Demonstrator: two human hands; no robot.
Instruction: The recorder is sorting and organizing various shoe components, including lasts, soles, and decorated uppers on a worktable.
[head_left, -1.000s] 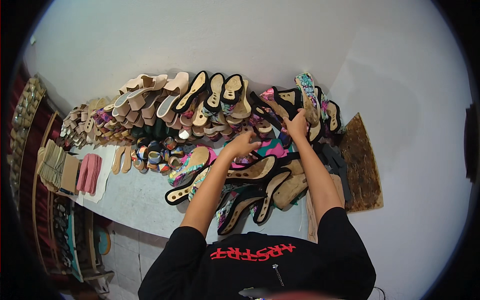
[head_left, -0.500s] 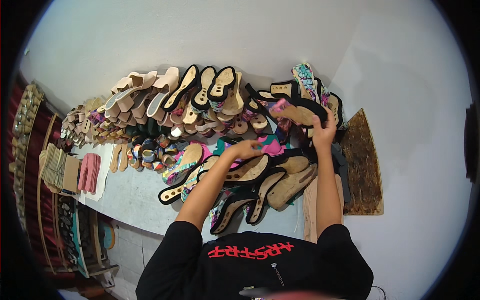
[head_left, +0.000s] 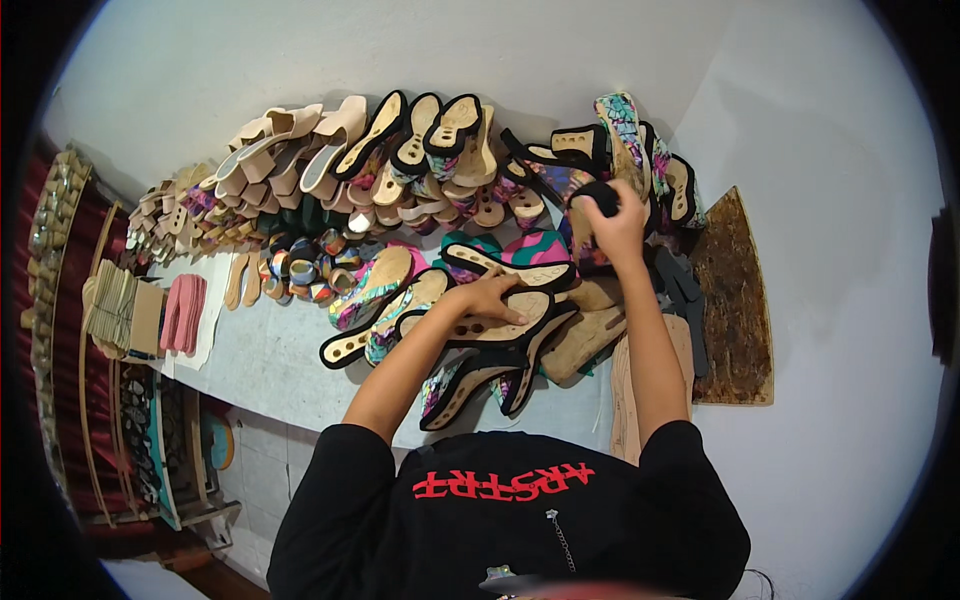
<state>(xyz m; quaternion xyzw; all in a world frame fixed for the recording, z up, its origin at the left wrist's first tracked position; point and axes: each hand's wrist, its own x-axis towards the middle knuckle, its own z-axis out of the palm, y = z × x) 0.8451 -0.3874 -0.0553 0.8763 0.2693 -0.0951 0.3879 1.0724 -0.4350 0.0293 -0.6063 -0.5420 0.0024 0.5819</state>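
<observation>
In my right hand (head_left: 620,225) is a wedge shoe sole (head_left: 580,198) with black edging and a patterned purple and orange side, tilted end-on above the pile. My fingers wrap round its black-edged end. Lower and to the left, my left hand (head_left: 487,298) lies over the pile with its fingers apart. It touches a black-edged wooden sole (head_left: 478,330) with round holes. Just beyond its fingertips lies another black-edged sole (head_left: 535,275), beside a pink and green heel (head_left: 535,243). A black-edged wedge sole (head_left: 460,395) rests on its side nearer me.
Beige heeled sandals (head_left: 285,140) and upright soles line the wall. Striped small shoes (head_left: 305,265) and pink insoles (head_left: 184,313) are at the left. A dark brown board (head_left: 735,310) leans at the right, next to long tan strips (head_left: 650,375).
My right hand has moved left and turned its sole from flat to end-on. My left hand has lowered onto the pile, where a black-edged sole now shows beyond it. The whole view has shifted slightly.
</observation>
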